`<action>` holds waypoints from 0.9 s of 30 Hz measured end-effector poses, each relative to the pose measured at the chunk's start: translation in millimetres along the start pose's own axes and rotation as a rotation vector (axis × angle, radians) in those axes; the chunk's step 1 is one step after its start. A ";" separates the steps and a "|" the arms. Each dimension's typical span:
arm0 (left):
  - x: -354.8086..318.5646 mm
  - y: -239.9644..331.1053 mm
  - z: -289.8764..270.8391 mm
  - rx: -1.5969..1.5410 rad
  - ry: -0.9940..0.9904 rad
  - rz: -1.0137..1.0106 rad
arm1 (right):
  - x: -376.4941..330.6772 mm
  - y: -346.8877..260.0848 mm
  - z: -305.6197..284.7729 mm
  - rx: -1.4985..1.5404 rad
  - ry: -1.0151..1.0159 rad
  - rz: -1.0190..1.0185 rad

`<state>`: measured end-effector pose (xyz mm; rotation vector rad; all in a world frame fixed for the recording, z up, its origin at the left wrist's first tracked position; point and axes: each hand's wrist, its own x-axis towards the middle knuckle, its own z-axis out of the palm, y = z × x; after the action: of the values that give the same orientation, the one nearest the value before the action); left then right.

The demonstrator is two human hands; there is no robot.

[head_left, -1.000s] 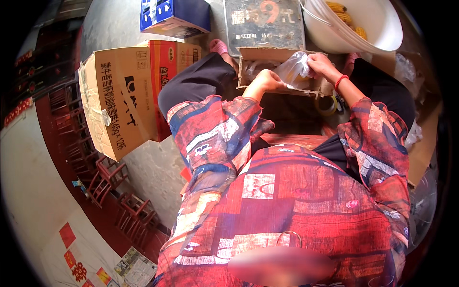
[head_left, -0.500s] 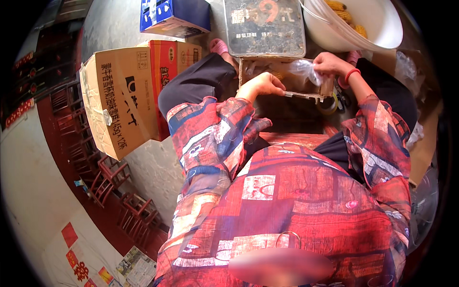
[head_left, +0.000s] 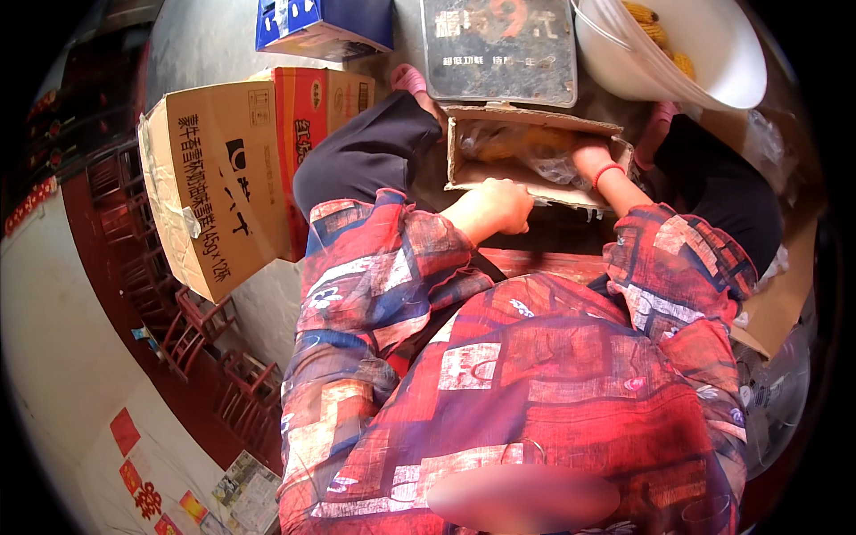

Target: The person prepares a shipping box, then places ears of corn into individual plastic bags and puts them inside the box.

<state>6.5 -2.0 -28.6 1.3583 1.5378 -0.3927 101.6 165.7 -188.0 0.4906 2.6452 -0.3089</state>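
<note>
Between my knees sits a small open cardboard box [head_left: 463,171]. My left hand [head_left: 504,205] is closed over its near rim, at the left part of that edge. My right hand [head_left: 590,162], with a red band at the wrist, reaches down into the right side of the box; its fingers are hidden there. Beside those fingers lies a crumpled clear plastic bag [head_left: 546,167]. Something yellow-orange, apparently corn [head_left: 535,141], shows under or within the plastic.
Beyond the box lies a grey flat-topped scale [head_left: 499,53]. A white bucket [head_left: 713,53] with several corn cobs [head_left: 655,34] leans in at the far right. Large brown and red cartons [head_left: 214,178] stand left, a blue box [head_left: 325,31] farther off. Flattened cardboard [head_left: 776,308] lies right.
My right hand has gone from above the box's right edge down inside, taking the plastic bag along. My left hand has shifted slightly and curled over the near rim.
</note>
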 end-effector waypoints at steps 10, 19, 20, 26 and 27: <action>9.0 -39.2 -27.9 -0.182 0.097 -0.024 | 28.1 0.5 -67.5 -0.021 -0.483 -0.239; 18.6 -59.6 -48.8 -0.247 0.351 0.063 | 18.7 -20.1 -15.4 0.219 -0.634 -0.256; 20.5 -59.4 -49.3 -0.221 0.345 0.070 | 20.5 0.8 15.6 0.154 -0.729 -0.228; 19.3 -65.5 -41.5 -0.323 0.241 0.005 | 22.5 9.1 -20.8 0.416 -0.554 -0.153; 20.4 -63.0 -43.0 -0.329 0.223 0.006 | 25.7 14.6 -21.7 0.541 -0.403 -0.256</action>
<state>-65.8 22.7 -48.9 1.1752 1.6926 0.0205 77.5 192.7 -182.3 0.2118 2.2057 -1.0955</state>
